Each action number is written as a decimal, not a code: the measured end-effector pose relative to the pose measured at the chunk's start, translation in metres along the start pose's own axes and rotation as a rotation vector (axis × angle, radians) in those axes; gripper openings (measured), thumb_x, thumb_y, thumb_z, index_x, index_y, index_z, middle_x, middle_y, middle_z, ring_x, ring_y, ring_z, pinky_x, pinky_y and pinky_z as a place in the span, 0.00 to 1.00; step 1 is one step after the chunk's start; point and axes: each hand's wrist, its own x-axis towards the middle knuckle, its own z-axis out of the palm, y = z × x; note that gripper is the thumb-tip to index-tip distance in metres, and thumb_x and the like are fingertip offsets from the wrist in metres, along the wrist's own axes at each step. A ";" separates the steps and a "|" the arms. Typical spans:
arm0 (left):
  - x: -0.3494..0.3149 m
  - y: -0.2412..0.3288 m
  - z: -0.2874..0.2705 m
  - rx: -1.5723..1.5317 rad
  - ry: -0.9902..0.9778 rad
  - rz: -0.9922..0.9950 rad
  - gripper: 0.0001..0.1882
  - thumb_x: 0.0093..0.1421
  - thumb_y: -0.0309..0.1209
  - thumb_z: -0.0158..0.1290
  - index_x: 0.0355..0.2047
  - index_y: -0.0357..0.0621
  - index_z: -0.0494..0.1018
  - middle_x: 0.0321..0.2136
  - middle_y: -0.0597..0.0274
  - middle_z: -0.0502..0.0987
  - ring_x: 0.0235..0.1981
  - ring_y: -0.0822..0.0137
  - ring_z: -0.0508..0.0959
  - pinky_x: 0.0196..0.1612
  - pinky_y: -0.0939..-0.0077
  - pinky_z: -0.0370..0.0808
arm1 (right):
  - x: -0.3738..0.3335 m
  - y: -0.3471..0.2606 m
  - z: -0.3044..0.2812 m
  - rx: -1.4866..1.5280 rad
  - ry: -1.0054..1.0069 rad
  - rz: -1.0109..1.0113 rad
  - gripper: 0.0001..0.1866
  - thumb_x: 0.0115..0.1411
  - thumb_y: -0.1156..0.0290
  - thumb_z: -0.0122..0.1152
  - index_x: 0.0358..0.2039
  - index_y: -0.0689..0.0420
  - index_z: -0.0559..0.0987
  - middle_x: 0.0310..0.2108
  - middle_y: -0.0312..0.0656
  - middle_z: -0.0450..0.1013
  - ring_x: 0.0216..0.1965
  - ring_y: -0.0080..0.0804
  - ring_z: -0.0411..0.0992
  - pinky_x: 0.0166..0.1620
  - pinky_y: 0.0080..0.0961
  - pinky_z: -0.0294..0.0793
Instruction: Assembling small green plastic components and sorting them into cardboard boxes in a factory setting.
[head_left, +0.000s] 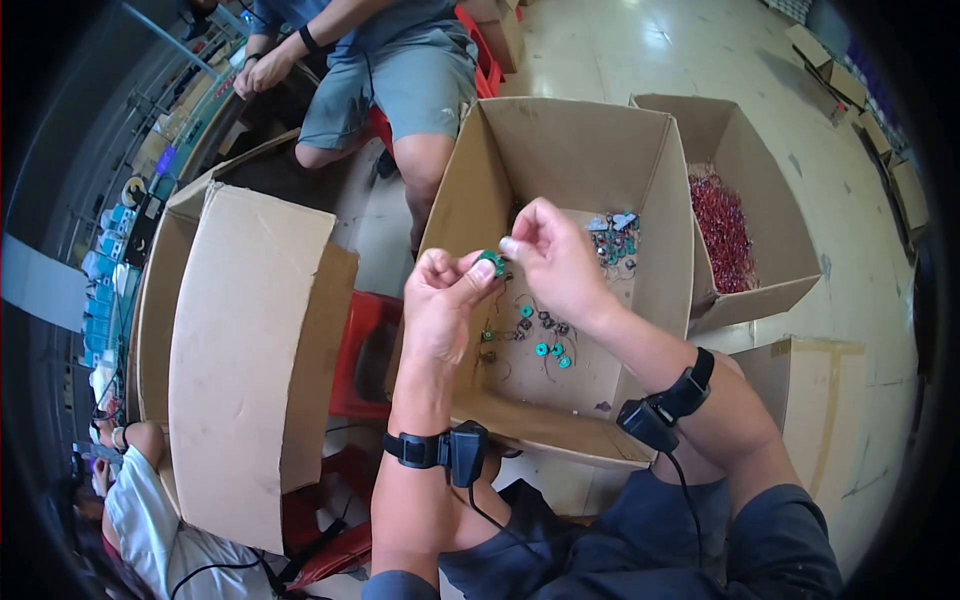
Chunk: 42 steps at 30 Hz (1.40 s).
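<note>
Above the open cardboard box, my left hand point(440, 300) pinches a small round green part point(491, 262) between thumb and fingertips. Just to its right is my right hand point(555, 255), its thumb and fingers closed together close to the green part; whatever they hold is too small to make out. Below my hands, several loose green round parts point(543, 350) and dark little parts with thin wires point(524, 328) lie on the floor of the cardboard box point(600, 400). Farther back in it sits a cluster of small metal and blue-green parts point(615, 240).
Right of the box stands another carton point(780, 220) with many red pieces point(722, 235). A tall carton point(240, 370) and a red stool point(362, 350) are on my left. A seated person point(400, 90) is across from me; another person point(160, 510) sits at lower left.
</note>
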 end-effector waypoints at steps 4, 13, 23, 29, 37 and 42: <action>-0.004 -0.003 -0.004 0.055 -0.087 -0.057 0.18 0.53 0.13 0.57 0.29 0.48 0.60 0.33 0.54 0.78 0.36 0.65 0.79 0.43 0.67 0.80 | 0.006 0.006 -0.002 0.172 -0.020 0.036 0.07 0.57 0.80 0.60 0.31 0.59 0.69 0.23 0.34 0.69 0.25 0.17 0.67 0.29 0.20 0.68; -0.004 -0.001 -0.005 -0.082 -0.169 -0.004 0.18 0.55 0.13 0.56 0.29 0.48 0.60 0.37 0.50 0.79 0.37 0.64 0.80 0.43 0.66 0.81 | 0.002 0.001 -0.002 0.081 -0.029 0.035 0.08 0.58 0.81 0.60 0.30 0.58 0.69 0.24 0.29 0.66 0.26 0.14 0.64 0.30 0.17 0.66; -0.001 0.001 -0.012 0.115 -0.070 -0.009 0.16 0.56 0.15 0.55 0.28 0.49 0.61 0.33 0.60 0.76 0.38 0.65 0.79 0.48 0.63 0.77 | 0.004 0.010 0.005 0.126 -0.107 0.045 0.08 0.57 0.78 0.62 0.33 0.58 0.70 0.25 0.30 0.67 0.25 0.16 0.65 0.29 0.17 0.66; 0.006 -0.001 -0.027 0.082 -0.041 0.003 0.10 0.60 0.20 0.55 0.31 0.48 0.65 0.34 0.60 0.76 0.39 0.63 0.79 0.49 0.67 0.78 | -0.001 -0.007 -0.002 0.174 -0.095 0.053 0.08 0.55 0.78 0.63 0.29 0.61 0.71 0.22 0.37 0.70 0.26 0.21 0.68 0.30 0.23 0.69; 0.005 -0.003 -0.040 -0.098 -0.005 -0.074 0.05 0.61 0.22 0.54 0.30 0.43 0.69 0.37 0.56 0.78 0.43 0.62 0.78 0.54 0.67 0.75 | 0.008 0.017 -0.025 -0.112 0.243 0.174 0.08 0.55 0.76 0.64 0.31 0.61 0.72 0.25 0.39 0.74 0.27 0.24 0.72 0.32 0.25 0.72; -0.006 0.000 -0.043 -0.086 0.021 -0.103 0.06 0.61 0.22 0.54 0.29 0.43 0.68 0.36 0.55 0.78 0.42 0.61 0.79 0.52 0.69 0.76 | 0.012 0.016 -0.063 -0.041 0.320 0.116 0.13 0.50 0.73 0.70 0.33 0.61 0.75 0.25 0.39 0.75 0.27 0.25 0.72 0.33 0.26 0.73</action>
